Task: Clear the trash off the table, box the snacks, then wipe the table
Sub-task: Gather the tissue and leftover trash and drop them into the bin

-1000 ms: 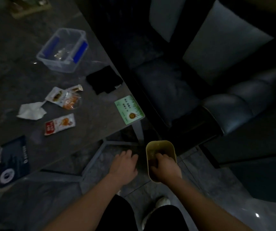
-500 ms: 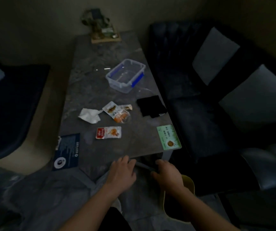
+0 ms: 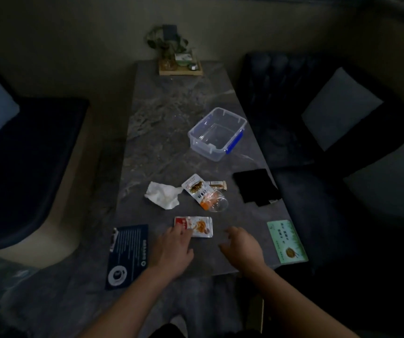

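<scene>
On the grey marble table (image 3: pixel 162 132) a red and white snack packet (image 3: pixel 197 226) lies near the front edge. My left hand (image 3: pixel 171 250) rests over the table with its fingertips touching that packet's left end. My right hand (image 3: pixel 242 247) hovers open beside it, holding nothing. Farther back lie a crumpled white tissue (image 3: pixel 164 195), a white and orange snack packet (image 3: pixel 199 192), a small wrapped bar (image 3: pixel 218 184) and a clear plastic cup on its side (image 3: pixel 218 203). A clear storage box with blue clips (image 3: pixel 216 134) stands open and empty at mid table. A black cloth (image 3: pixel 257 187) lies at the right edge.
A dark blue card (image 3: pixel 128 254) hangs over the front left corner and a green card (image 3: pixel 287 241) lies at the front right corner. A wooden tray with a plant (image 3: pixel 179 63) stands at the far end. Dark sofas (image 3: pixel 318 142) flank both sides.
The view has swung up from the yellow bin on the floor to the table. Both hands have moved from the bin up over the table's front edge; the left now touches the red packet.
</scene>
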The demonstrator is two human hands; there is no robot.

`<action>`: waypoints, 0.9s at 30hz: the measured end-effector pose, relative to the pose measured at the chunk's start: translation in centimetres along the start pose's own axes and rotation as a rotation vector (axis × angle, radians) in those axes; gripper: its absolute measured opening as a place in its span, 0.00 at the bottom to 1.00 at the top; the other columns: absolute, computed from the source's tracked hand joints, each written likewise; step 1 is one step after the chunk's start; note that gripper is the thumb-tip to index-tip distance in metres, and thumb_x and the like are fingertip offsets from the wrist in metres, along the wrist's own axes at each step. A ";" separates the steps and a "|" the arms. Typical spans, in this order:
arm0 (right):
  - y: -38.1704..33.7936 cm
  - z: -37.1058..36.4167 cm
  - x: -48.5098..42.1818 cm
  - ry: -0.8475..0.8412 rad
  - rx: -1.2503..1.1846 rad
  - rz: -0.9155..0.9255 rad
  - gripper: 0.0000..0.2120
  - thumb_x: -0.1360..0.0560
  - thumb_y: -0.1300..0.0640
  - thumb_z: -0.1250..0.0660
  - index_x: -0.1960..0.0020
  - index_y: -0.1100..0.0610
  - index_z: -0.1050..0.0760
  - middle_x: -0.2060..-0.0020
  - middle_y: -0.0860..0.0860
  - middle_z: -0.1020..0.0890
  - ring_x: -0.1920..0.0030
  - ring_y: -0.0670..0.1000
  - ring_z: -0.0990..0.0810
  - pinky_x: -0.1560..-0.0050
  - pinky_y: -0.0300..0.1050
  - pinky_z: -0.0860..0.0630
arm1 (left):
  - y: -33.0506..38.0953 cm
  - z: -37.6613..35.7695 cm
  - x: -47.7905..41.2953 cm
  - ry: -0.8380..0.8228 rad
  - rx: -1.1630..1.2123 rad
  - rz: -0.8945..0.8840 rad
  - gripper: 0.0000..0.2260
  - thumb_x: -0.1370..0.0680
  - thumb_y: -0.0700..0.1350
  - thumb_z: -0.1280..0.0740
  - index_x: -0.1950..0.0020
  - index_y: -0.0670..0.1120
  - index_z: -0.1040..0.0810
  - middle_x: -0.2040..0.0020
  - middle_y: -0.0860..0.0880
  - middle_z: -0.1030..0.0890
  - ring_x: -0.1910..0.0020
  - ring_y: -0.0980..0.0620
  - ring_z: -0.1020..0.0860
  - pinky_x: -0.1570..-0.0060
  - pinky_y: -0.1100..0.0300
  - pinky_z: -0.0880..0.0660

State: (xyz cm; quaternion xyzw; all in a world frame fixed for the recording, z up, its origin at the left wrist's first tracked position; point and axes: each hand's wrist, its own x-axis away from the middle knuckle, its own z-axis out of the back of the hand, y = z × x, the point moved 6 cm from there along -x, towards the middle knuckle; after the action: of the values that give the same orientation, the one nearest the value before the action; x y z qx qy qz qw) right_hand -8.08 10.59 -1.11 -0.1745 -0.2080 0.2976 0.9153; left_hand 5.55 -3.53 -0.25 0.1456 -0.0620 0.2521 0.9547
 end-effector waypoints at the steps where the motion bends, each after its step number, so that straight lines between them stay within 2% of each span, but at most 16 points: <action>1: -0.4 0.2 -0.6 0.010 0.003 0.004 0.18 0.27 0.45 0.29 0.39 0.48 0.24 0.46 0.48 0.21 0.47 0.50 0.21 0.54 0.45 0.24 | -0.5 0.2 -0.5 0.011 0.000 0.010 0.22 0.23 0.54 0.36 0.30 0.50 0.31 0.35 0.47 0.28 0.39 0.46 0.28 0.43 0.50 0.26; 4: -1.3 1.0 -2.7 0.042 0.009 0.043 0.20 0.26 0.46 0.30 0.37 0.51 0.24 0.44 0.50 0.21 0.45 0.52 0.21 0.52 0.47 0.23 | -2.1 0.7 -2.5 0.047 0.015 0.056 0.22 0.23 0.54 0.35 0.30 0.51 0.31 0.38 0.48 0.27 0.42 0.48 0.27 0.44 0.54 0.27; 6: -1.8 1.6 -4.4 0.053 0.011 0.061 0.22 0.26 0.47 0.30 0.34 0.51 0.26 0.43 0.51 0.22 0.42 0.54 0.23 0.50 0.48 0.23 | -3.2 1.0 -4.2 0.064 0.033 0.103 0.24 0.23 0.54 0.34 0.28 0.52 0.33 0.36 0.48 0.27 0.40 0.48 0.27 0.43 0.54 0.26; 11: -2.6 1.9 -9.5 0.047 0.035 0.088 0.29 0.26 0.43 0.30 0.27 0.47 0.33 0.36 0.52 0.28 0.36 0.56 0.29 0.45 0.51 0.24 | -5.7 2.0 -9.2 0.075 0.039 0.227 0.29 0.24 0.53 0.31 0.26 0.51 0.36 0.34 0.45 0.29 0.39 0.46 0.27 0.46 0.53 0.24; 16: -3.1 1.0 -13.8 -0.017 0.098 0.130 0.35 0.28 0.39 0.29 0.25 0.41 0.38 0.26 0.50 0.36 0.31 0.58 0.35 0.40 0.55 0.24 | -8.0 1.4 -12.6 0.009 -0.020 0.327 0.31 0.23 0.56 0.34 0.23 0.50 0.41 0.30 0.44 0.32 0.34 0.44 0.31 0.42 0.51 0.25; 23: -2.5 -1.0 -16.0 -0.103 0.116 0.124 0.36 0.29 0.37 0.29 0.25 0.38 0.40 0.25 0.49 0.39 0.31 0.59 0.36 0.43 0.57 0.23 | -8.8 0.0 -14.3 -0.099 -0.101 0.337 0.16 0.22 0.53 0.35 0.36 0.50 0.27 0.39 0.47 0.26 0.41 0.46 0.26 0.51 0.53 0.24; 27: -2.3 -1.2 -16.0 -0.063 0.076 0.117 0.36 0.31 0.34 0.29 0.27 0.39 0.38 0.27 0.49 0.37 0.33 0.57 0.34 0.45 0.56 0.22 | -9.3 -0.5 -14.5 -0.084 -0.110 0.303 0.09 0.19 0.48 0.40 0.44 0.49 0.22 0.43 0.49 0.22 0.45 0.49 0.24 0.53 0.55 0.26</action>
State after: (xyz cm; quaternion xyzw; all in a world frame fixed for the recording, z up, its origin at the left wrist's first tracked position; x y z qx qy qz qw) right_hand -18.21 -1.22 -5.52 -0.1419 -0.2144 0.3637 0.8954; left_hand -2.32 -17.82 -5.78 0.0925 -0.1369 0.3833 0.9087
